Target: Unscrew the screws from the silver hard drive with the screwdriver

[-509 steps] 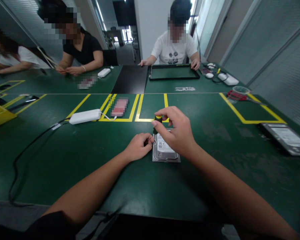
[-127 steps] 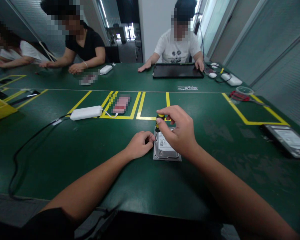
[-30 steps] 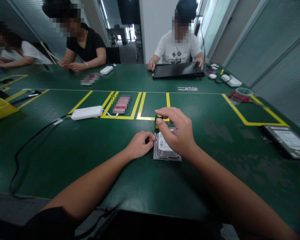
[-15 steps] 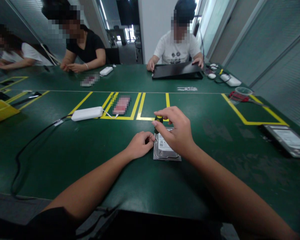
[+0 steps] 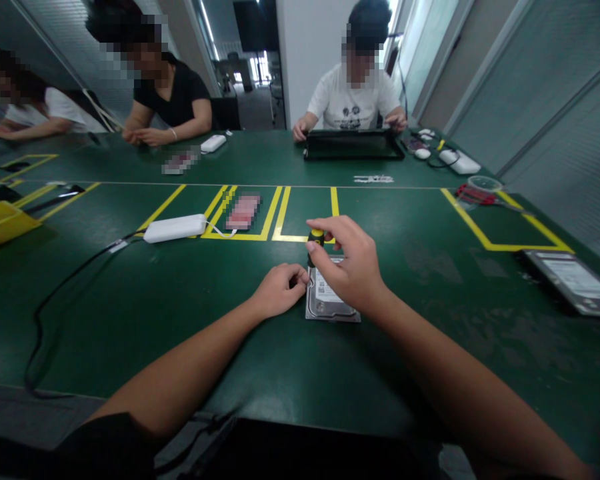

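A silver hard drive (image 5: 325,308) with a white label lies flat on the green table in front of me. My right hand (image 5: 359,260) grips the black and yellow handle of a short screwdriver (image 5: 317,237), held upright over the drive's far left part. The screwdriver's tip is too hidden to make out. My left hand (image 5: 279,291) is closed, its curled fingers and thumb against the drive's left edge, close to the screwdriver's lower end. Part of the drive is covered by my right hand.
Another hard drive (image 5: 575,280) lies at the right. To the left a white power strip (image 5: 175,229) trails a black cable; beside it is a blurred phone (image 5: 243,212). A clear bowl (image 5: 483,190) stands far right. Across the table a person holds a black frame (image 5: 354,145); other people sit at left.
My right hand has shifted very slightly on the screwdriver; my left hand stays at the drive's edge. The person opposite has tilted the black frame.
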`<control>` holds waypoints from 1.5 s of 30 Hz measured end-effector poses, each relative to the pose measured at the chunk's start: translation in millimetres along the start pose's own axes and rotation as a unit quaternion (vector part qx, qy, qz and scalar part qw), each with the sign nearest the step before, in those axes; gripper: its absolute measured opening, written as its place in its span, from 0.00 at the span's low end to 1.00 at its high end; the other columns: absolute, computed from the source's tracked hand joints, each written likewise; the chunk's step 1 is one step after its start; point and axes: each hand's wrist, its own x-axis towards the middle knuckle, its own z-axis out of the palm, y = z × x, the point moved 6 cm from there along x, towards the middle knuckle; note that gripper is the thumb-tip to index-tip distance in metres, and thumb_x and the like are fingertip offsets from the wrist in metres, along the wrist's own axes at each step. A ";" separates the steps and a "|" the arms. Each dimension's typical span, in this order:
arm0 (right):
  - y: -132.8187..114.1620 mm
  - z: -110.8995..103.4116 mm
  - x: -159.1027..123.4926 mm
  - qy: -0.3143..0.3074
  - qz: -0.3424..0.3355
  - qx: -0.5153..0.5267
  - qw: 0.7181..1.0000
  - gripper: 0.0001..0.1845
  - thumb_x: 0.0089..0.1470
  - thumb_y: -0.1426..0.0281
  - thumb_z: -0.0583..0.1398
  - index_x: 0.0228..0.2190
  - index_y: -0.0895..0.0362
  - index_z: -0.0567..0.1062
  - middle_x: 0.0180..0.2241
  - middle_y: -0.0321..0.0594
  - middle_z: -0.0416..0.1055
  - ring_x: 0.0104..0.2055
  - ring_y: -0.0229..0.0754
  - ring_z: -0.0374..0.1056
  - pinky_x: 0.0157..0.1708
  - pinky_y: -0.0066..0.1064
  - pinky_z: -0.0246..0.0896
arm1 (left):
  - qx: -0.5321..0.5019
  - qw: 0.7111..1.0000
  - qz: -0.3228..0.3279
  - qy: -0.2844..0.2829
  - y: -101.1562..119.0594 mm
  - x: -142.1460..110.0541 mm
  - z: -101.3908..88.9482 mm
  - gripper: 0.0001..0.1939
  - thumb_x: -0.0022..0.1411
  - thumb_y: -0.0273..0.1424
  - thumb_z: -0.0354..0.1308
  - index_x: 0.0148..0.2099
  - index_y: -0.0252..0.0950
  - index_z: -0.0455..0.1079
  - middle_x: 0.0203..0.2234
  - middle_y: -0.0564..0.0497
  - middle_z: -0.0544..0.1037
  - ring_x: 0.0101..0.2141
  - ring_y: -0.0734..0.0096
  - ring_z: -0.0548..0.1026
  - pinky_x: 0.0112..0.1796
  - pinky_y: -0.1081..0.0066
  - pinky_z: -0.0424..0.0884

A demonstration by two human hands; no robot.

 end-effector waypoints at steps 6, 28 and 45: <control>6.0 6.0 -0.6 -0.027 0.022 0.005 0.999 0.17 0.56 0.68 0.58 0.48 0.58 0.72 0.42 0.43 0.73 0.41 0.42 0.68 0.41 0.36 0.62 | -0.012 1.000 0.002 -0.004 -1.6 0.2 0.8 0.05 0.56 0.26 0.54 0.33 0.34 0.71 0.24 0.54 0.72 0.27 0.71 0.67 0.31 0.71 0.61; 11.2 7.5 6.8 -0.165 0.152 0.031 0.974 0.11 0.55 0.63 0.60 0.30 0.59 0.72 0.28 0.37 0.68 0.30 0.36 0.61 0.30 0.31 0.52 | -0.035 0.999 -0.010 0.012 -2.3 -1.7 -0.8 0.06 0.58 0.26 0.52 0.35 0.34 0.70 0.26 0.54 0.74 0.27 0.73 0.69 0.31 0.73 0.62; 74.8 -91.2 -56.2 -0.123 0.069 -0.273 0.952 0.15 0.52 0.72 0.57 0.42 0.58 0.75 0.44 0.49 0.76 0.46 0.52 0.72 0.46 0.46 0.68 | -0.060 0.998 -0.020 -0.001 -7.5 -1.6 1.8 0.08 0.58 0.24 0.53 0.38 0.34 0.73 0.29 0.53 0.77 0.30 0.73 0.73 0.32 0.74 0.66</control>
